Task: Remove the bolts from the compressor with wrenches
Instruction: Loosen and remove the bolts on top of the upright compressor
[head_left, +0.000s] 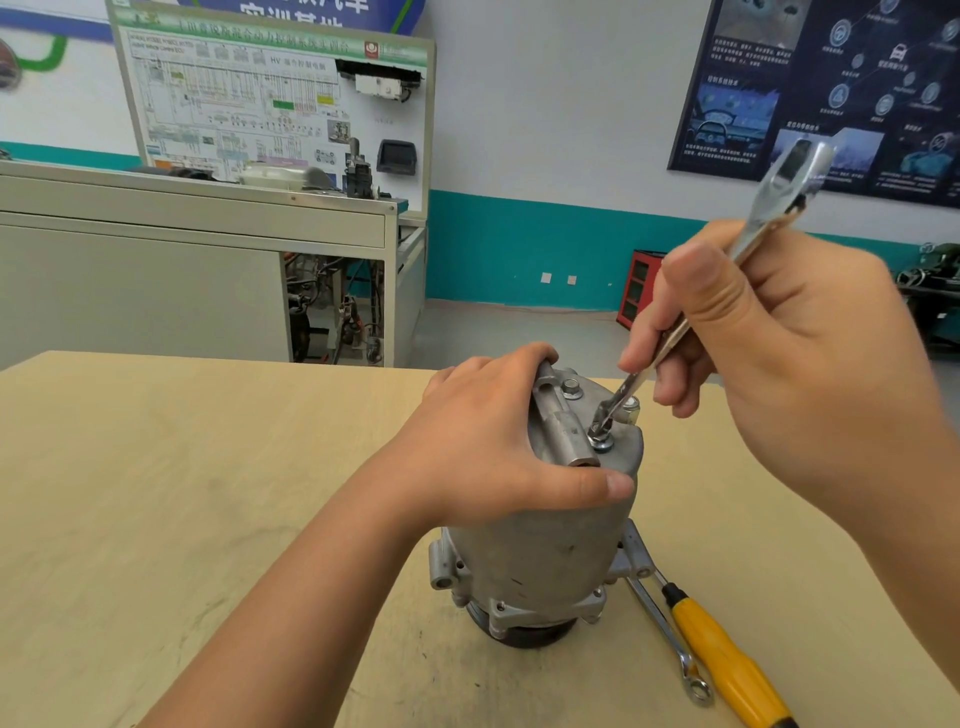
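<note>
While my left grip (493, 441) curls over the top of the compressor (545, 551), which stands upright mid-desk (156, 467), my right grip (779, 332) pinches the wrench (779, 192) by its shank, lower end on the near bolt (601, 442). To do it well, imo: seat that end fully on the hex, drop the steep handle nearer level, brace hard w/ the left so the body can't twist, and turn in short arcs. Another bolt (571, 388) sits behind. Legible text: only "HV" on the wall board (270, 93); the rest is Chinese, too blurred. No brand visible on the tools.
</note>
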